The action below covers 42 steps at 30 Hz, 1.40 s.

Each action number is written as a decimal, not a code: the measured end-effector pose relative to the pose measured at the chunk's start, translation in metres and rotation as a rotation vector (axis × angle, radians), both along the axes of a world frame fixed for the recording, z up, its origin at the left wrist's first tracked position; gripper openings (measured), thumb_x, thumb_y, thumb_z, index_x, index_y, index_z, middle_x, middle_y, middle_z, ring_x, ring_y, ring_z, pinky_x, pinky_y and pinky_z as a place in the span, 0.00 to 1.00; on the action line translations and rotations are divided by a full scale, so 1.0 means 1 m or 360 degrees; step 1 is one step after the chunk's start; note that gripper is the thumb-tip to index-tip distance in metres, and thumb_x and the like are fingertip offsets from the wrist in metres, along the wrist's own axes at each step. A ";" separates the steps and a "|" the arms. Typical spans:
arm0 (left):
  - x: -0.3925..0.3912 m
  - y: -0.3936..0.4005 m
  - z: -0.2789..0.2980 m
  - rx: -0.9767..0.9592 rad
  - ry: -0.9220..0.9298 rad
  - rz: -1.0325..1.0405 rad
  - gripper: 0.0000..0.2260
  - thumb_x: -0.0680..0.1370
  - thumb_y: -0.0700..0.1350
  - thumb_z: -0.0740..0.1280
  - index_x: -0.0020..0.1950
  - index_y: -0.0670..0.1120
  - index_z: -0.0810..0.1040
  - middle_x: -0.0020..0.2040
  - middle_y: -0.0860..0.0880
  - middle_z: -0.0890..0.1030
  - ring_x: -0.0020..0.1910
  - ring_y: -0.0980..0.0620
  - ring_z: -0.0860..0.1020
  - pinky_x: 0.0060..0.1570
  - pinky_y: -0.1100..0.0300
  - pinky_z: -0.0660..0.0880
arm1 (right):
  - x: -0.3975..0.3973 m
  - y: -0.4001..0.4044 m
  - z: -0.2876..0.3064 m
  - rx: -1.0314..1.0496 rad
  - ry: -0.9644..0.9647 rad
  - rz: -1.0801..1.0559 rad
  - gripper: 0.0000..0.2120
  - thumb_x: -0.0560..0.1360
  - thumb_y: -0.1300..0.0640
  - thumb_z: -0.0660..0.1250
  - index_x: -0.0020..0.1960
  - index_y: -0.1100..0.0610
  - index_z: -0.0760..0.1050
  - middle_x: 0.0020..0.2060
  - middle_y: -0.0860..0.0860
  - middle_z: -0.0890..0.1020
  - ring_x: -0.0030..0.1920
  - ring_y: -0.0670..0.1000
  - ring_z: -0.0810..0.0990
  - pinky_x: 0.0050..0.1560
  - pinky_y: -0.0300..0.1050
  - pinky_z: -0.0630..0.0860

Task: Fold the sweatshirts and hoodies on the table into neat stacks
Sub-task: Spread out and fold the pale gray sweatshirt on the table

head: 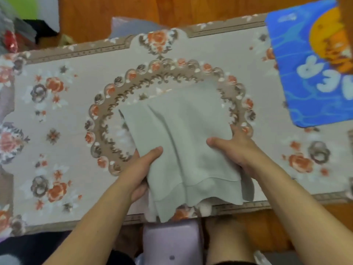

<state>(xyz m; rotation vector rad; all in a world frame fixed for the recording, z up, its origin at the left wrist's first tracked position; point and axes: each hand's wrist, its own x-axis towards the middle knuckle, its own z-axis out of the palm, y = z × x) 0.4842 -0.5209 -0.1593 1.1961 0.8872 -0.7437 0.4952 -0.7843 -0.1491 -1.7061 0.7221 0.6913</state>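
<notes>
While both hands, left (146, 169) and right (235, 150), clamp folded grey sweatshirt (183, 142) by its sides at bench (76, 131) near edge: keep edges squared, layers pinched together, lower flat.

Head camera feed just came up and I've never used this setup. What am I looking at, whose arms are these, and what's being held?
There is no machine here: a person wears one camera on the head, looking down at their own bare arms. The left hand and right hand grip the two sides of a folded grey-green garment, thumbs on top, fingers underneath. Its ribbed hem hangs over the near edge of a table covered by a floral cloth. At the far right lies a blue printed fabric with an orange shape and white letters. Beyond the table is a wooden floor, with blurred items at the top left.
</notes>
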 end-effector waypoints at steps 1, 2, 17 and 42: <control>0.005 -0.030 0.008 -0.0003 -0.0041 -0.0051 0.22 0.78 0.44 0.73 0.72 0.48 0.74 0.60 0.46 0.85 0.57 0.44 0.85 0.49 0.50 0.84 | -0.003 -0.033 0.011 -0.0040 -0.0033 -0.0036 0.20 0.69 0.45 0.77 0.58 0.44 0.76 0.51 0.42 0.83 0.50 0.48 0.84 0.54 0.51 0.80; 0.011 -0.062 0.015 -0.0010 -0.0088 -0.0099 0.21 0.79 0.43 0.72 0.71 0.48 0.74 0.59 0.46 0.85 0.55 0.44 0.85 0.47 0.50 0.84 | -0.005 -0.069 0.020 -0.0082 -0.0051 -0.0076 0.21 0.67 0.44 0.77 0.58 0.44 0.76 0.52 0.43 0.84 0.50 0.49 0.84 0.55 0.52 0.81; 0.168 -0.436 -0.029 -0.0106 -0.0447 -0.0371 0.17 0.76 0.49 0.72 0.64 0.50 0.74 0.56 0.49 0.86 0.50 0.48 0.86 0.51 0.48 0.84 | 0.103 -0.442 -0.001 -0.0491 -0.0520 -0.0334 0.16 0.76 0.48 0.73 0.62 0.46 0.78 0.54 0.45 0.84 0.52 0.48 0.84 0.50 0.46 0.79; 0.050 -0.299 -0.047 0.1354 -0.1193 -0.2330 0.29 0.84 0.53 0.56 0.84 0.50 0.51 0.83 0.42 0.52 0.82 0.40 0.51 0.80 0.46 0.51 | 0.077 -0.231 -0.053 -0.1502 -0.0473 0.1264 0.28 0.70 0.55 0.58 0.69 0.62 0.69 0.67 0.67 0.71 0.65 0.70 0.70 0.69 0.63 0.67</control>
